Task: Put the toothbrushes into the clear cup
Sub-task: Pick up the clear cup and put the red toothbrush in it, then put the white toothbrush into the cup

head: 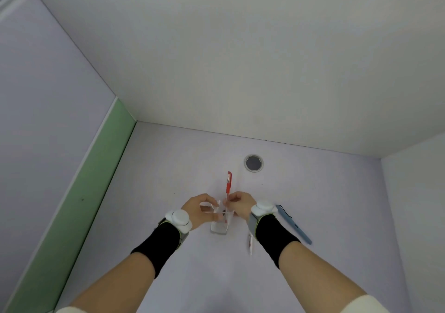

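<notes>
A clear cup (pixel 219 226) stands on the pale desk between my hands. My left hand (pixel 199 210) curls around the cup's left side and rim. My right hand (pixel 239 204) pinches a red toothbrush (pixel 228 182) by its lower part; the brush stands nearly upright, its lower end inside the cup's mouth. A white toothbrush with red marks (pixel 250 242) lies on the desk under my right wrist, partly hidden. A blue toothbrush (pixel 292 223) lies on the desk to the right of my right wrist.
A round grey cable hole (pixel 253 163) sits in the desk beyond the cup. White partition walls close the desk at the back and right; a green strip (pixel 79 199) runs along the left edge.
</notes>
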